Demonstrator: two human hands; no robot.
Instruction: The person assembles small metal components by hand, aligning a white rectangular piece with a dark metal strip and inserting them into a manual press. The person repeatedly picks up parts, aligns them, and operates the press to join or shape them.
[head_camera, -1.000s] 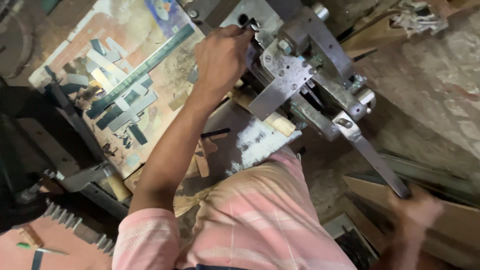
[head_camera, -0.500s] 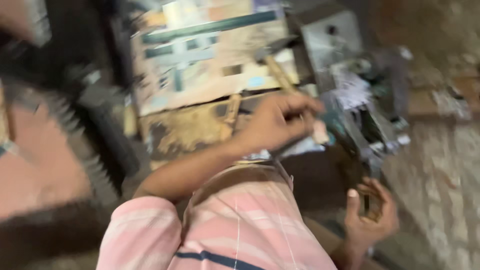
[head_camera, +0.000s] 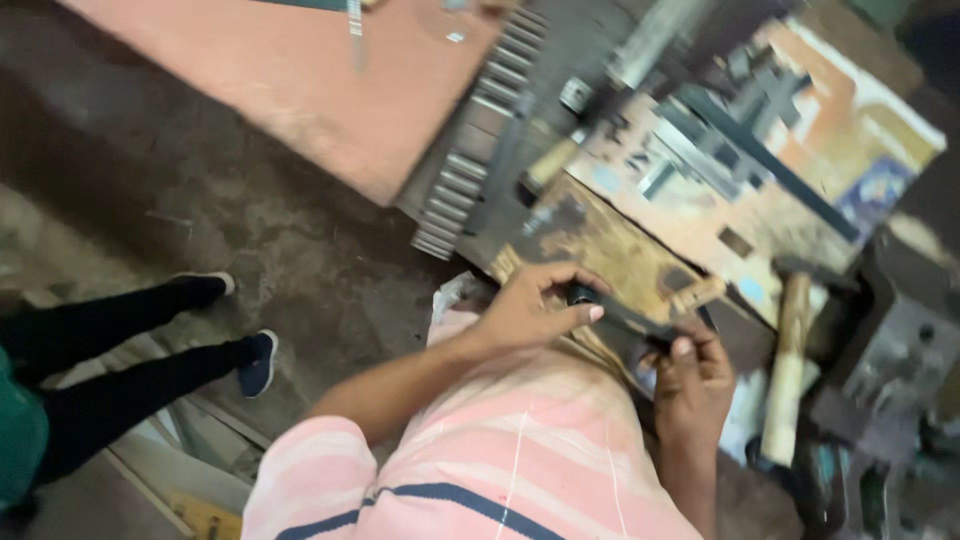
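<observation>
Head view: we hold a dark metal strip (head_camera: 622, 318) over the bench (head_camera: 600, 250) edge, left hand (head_camera: 530, 308) pinching one end, right hand (head_camera: 692, 378) clamped on the other. We seem to be aligning it; a steady grip comes first. A hammer (head_camera: 790, 360) lies near.

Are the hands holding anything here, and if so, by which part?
Both hold one dark metal strip: left hand pinches its left end, right hand its right end. Blur hides finer detail.
</observation>
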